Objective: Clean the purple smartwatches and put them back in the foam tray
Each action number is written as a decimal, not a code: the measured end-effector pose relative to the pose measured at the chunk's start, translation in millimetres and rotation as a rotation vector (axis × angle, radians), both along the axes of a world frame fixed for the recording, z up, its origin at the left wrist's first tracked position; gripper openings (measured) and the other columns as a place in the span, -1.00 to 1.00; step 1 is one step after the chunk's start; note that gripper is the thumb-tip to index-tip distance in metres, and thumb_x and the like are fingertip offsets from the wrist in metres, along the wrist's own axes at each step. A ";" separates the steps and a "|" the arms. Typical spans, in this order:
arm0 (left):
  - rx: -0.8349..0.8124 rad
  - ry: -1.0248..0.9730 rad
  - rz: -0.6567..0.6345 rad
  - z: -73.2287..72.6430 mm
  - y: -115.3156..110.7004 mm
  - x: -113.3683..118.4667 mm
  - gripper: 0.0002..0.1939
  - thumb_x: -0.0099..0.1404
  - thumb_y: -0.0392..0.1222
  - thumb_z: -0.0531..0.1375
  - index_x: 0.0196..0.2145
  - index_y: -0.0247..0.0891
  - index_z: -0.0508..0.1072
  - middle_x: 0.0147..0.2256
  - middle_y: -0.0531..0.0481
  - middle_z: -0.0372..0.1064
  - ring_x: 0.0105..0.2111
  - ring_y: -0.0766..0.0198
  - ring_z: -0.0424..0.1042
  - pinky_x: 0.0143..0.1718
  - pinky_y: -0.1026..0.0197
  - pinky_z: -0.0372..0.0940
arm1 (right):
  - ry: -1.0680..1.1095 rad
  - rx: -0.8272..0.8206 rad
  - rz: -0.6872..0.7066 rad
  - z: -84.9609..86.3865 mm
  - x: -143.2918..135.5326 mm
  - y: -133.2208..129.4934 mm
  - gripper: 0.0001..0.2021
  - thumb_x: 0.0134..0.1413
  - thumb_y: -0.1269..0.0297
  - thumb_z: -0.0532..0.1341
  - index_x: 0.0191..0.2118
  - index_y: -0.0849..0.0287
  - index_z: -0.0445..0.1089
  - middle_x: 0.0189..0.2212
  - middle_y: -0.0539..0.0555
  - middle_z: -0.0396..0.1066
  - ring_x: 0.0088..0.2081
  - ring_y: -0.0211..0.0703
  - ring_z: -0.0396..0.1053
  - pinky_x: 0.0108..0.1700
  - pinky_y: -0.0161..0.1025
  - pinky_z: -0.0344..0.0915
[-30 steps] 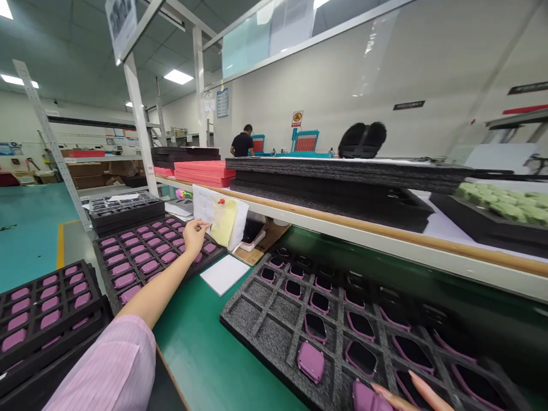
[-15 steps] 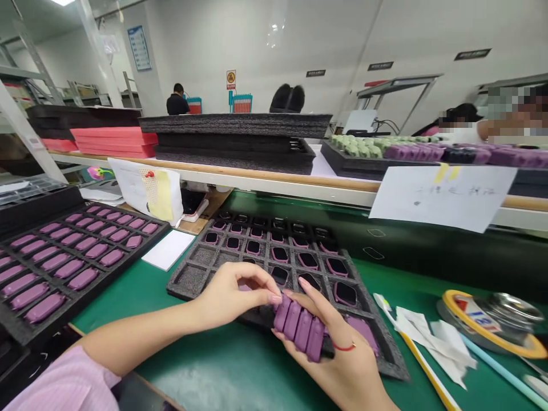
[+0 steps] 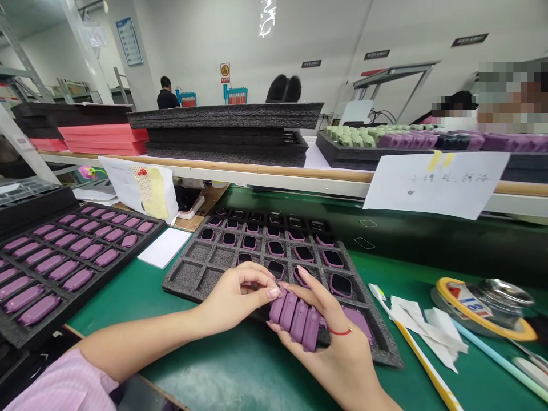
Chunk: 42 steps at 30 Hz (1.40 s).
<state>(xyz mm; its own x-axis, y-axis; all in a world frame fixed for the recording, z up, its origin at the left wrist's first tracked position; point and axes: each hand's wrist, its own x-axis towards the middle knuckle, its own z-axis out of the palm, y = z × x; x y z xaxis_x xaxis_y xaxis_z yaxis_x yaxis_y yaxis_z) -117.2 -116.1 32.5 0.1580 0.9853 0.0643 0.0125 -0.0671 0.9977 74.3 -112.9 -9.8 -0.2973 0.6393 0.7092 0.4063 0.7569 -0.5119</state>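
Observation:
My right hand [image 3: 338, 337] is wrapped round a row of several purple watch cases [image 3: 295, 319], held side by side on edge. At the upper left end of that row, my left hand [image 3: 244, 294] closes thumb and fingers in a pinch on the endmost watch case; the fingers partly hide it. Beneath both hands lies a dark grey foam tray [image 3: 188, 277] with square compartments. Purple-framed watches with black screens [image 3: 303, 253] fill many of them, face up. Another purple piece [image 3: 357, 322] lies in the tray, partly behind my right hand.
A second foam tray [image 3: 96, 274] on the left holds rows of purple cases. To the right lie a toothbrush [image 3: 411, 337], torn white tissue [image 3: 428, 325] and a metal-topped jar [image 3: 505, 294]. A shelf [image 3: 257, 171] carrying foam stacks [image 3: 226, 140] crosses the back. Other people are beyond.
The whole scene has shifted slightly up and left in view. Both hands keep their grips on the row of watch cases, with little movement between them.

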 end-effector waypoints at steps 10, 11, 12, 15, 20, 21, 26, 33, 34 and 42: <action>0.098 0.041 0.065 -0.4 -6.3 5.7 -0.85 0.20 -0.15 0.33 -0.38 -0.30 0.57 -0.18 -0.07 0.33 -0.27 0.32 0.37 -0.26 0.29 0.33 | 0.029 -0.014 -0.022 1.2 -1.0 -1.0 -0.26 0.13 0.24 0.30 0.38 0.03 0.04 -0.09 0.04 0.57 -0.10 -0.16 0.58 -0.03 -0.30 0.52; 0.114 0.056 0.073 0.2 -7.1 6.2 -0.87 0.21 -0.16 0.32 -0.38 -0.30 0.57 -0.18 -0.07 0.33 -0.28 0.33 0.38 -0.28 0.30 0.33 | 0.030 -0.017 -0.024 1.3 -1.1 -1.3 -0.27 0.13 0.23 0.29 0.38 0.03 0.04 -0.09 0.04 0.57 -0.11 -0.16 0.58 -0.04 -0.31 0.52; 0.131 0.073 0.082 0.9 -7.9 6.6 -0.88 0.21 -0.18 0.32 -0.38 -0.30 0.57 -0.19 -0.06 0.33 -0.29 0.34 0.38 -0.29 0.31 0.32 | 0.031 -0.021 -0.027 1.3 -1.3 -1.6 -0.27 0.13 0.23 0.30 0.38 0.03 0.04 -0.09 0.04 0.57 -0.11 -0.16 0.58 -0.05 -0.31 0.52; 0.189 0.118 0.108 1.9 -9.8 7.9 -0.90 0.22 -0.20 0.31 -0.36 -0.30 0.58 -0.20 -0.05 0.33 -0.36 0.39 0.37 -0.36 0.34 0.30 | 0.030 -0.035 -0.038 1.2 -1.9 -2.4 -0.27 0.12 0.22 0.30 0.38 0.03 0.05 -0.10 0.03 0.57 -0.12 -0.15 0.58 -0.06 -0.31 0.52; 0.220 0.124 0.111 -0.7 -10.1 9.3 -0.89 0.23 -0.21 0.32 -0.36 -0.32 0.53 -0.20 -0.04 0.32 -0.44 0.45 0.33 -0.39 0.33 0.30 | 0.023 -0.025 -0.036 -0.2 -2.1 -2.4 -0.28 0.14 0.21 0.28 0.38 0.01 0.03 -0.10 0.05 0.57 -0.12 -0.12 0.59 -0.05 -0.25 0.53; 0.216 0.106 0.115 -1.5 -9.5 9.0 -0.89 0.21 -0.22 0.33 -0.35 -0.32 0.50 -0.19 -0.04 0.32 -0.41 0.43 0.34 -0.37 0.33 0.31 | 0.021 -0.018 -0.033 -0.3 -2.0 -2.3 -0.28 0.15 0.21 0.28 0.38 0.01 0.03 -0.10 0.05 0.57 -0.12 -0.11 0.59 -0.04 -0.23 0.54; -0.018 -0.184 0.038 -5.3 -6.9 7.8 -0.55 0.15 0.00 0.42 -0.11 -0.22 0.40 -0.08 -0.09 0.34 -0.06 0.23 0.37 -0.05 0.22 0.32 | 0.036 -0.008 -0.017 1.9 -2.0 -3.8 -0.27 0.13 0.23 0.30 0.37 0.02 0.06 -0.10 0.06 0.58 -0.09 -0.07 0.58 -0.05 -0.22 0.54; -0.416 -0.362 -0.325 -18.2 -14.4 13.9 -0.42 0.10 0.32 0.34 -0.31 -0.32 0.43 -0.49 0.11 0.25 -0.52 0.44 0.19 -0.39 0.31 0.18 | 0.047 -0.019 0.060 -2.0 -5.4 -8.9 -0.26 0.12 0.24 0.29 0.38 0.04 0.04 -0.07 0.06 0.57 -0.06 -0.05 0.57 -0.02 -0.17 0.54; -0.390 -0.345 -0.317 -19.7 -15.7 14.2 -0.42 0.11 0.31 0.34 -0.31 -0.32 0.42 -0.50 0.13 0.24 -0.53 0.46 0.17 -0.41 0.32 0.15 | 0.051 -0.020 0.066 -3.4 -6.1 -8.9 -0.26 0.12 0.24 0.28 0.38 0.05 0.04 -0.07 0.06 0.57 -0.06 -0.05 0.57 -0.02 -0.17 0.54; -0.520 -0.464 -0.212 -27.1 -25.4 16.8 -0.37 0.05 0.32 0.37 -0.21 -0.31 0.44 -0.40 0.03 0.34 -0.41 0.33 0.32 -0.30 0.26 0.25 | 0.011 -0.018 0.122 -1.7 -14.3 -9.5 -0.51 -0.01 0.38 0.34 0.09 0.07 0.34 -0.09 0.09 0.56 -0.12 -0.08 0.57 -0.09 -0.22 0.55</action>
<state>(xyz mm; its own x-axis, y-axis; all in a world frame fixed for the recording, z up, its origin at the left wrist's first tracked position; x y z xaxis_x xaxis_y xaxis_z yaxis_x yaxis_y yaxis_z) -100.4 -141.5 5.4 0.4193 0.8578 -0.2971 -0.3805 0.4632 0.8004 60.0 -122.4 -11.5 -0.3657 0.6113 0.7018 0.3064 0.7911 -0.5294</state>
